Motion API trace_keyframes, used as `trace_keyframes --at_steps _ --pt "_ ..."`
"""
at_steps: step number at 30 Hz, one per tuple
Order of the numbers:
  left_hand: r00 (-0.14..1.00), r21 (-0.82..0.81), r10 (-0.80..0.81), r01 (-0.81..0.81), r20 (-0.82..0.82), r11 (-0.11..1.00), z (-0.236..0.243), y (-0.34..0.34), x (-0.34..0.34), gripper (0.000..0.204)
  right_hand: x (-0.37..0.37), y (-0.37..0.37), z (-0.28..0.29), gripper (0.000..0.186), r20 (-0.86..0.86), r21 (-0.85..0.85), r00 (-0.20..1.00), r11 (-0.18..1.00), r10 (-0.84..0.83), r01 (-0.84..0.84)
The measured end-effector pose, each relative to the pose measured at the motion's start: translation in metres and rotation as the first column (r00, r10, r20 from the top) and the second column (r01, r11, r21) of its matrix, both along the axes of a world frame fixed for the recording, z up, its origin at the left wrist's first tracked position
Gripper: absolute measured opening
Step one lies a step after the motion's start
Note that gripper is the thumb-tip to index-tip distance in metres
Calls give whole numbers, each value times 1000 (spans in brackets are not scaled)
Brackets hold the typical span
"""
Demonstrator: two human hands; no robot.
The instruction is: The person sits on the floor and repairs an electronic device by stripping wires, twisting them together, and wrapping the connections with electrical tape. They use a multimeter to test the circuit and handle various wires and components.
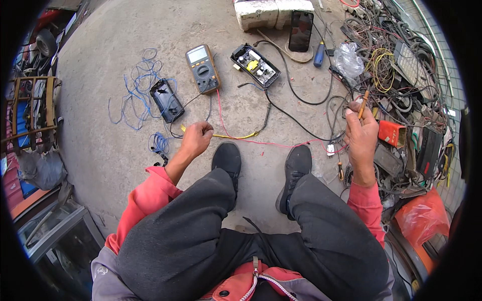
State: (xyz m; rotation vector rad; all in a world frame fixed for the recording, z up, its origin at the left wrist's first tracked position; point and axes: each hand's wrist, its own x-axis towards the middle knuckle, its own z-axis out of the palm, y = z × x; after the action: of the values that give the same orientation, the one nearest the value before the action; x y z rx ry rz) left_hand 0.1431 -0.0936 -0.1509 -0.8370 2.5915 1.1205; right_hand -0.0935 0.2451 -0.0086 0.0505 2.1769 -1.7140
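Note:
My left hand (197, 138) is closed above the concrete, its fingers pinched together. A thin dark lead from the multimeter (203, 69) runs down to it; what the fingers hold is hidden. A yellow strip (235, 135) passes close by. My right hand (362, 133) is raised at the right, closed around a slim orange-handled tool (364, 104) that points upward. A pink lead (281, 142) stretches from the meter towards this hand. Beyond my feet lies an opened black casing (256, 66) with a circuit board and a yellow part inside. Its empty-looking black cover (166, 100) rests left of the meter.
Tangled blue wire (135, 95) lies at the left. A smartphone (301, 31) stands upright at the back, beside a blue screwdriver (319, 54). A heap of cables and scrap fills the right, with an orange-red box (391, 133). A white plug (330, 149) lies near my right shoe.

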Motion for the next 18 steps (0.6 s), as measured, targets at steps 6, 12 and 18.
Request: trace_keyframes --at_steps 6,12,18 --pt "979 -43 -205 205 20 978 -2 26 -1 18 -8 7 8 24 56 19 996 997 -70 69" --pt "955 -45 -294 292 -42 955 -7 51 -13 27 -43 45 20 22 -32 -6 984 985 -173 173" --pt "908 -217 -399 366 -131 905 -33 61 -9 26 -67 76 22 19 -115 -30 952 959 -284 282"
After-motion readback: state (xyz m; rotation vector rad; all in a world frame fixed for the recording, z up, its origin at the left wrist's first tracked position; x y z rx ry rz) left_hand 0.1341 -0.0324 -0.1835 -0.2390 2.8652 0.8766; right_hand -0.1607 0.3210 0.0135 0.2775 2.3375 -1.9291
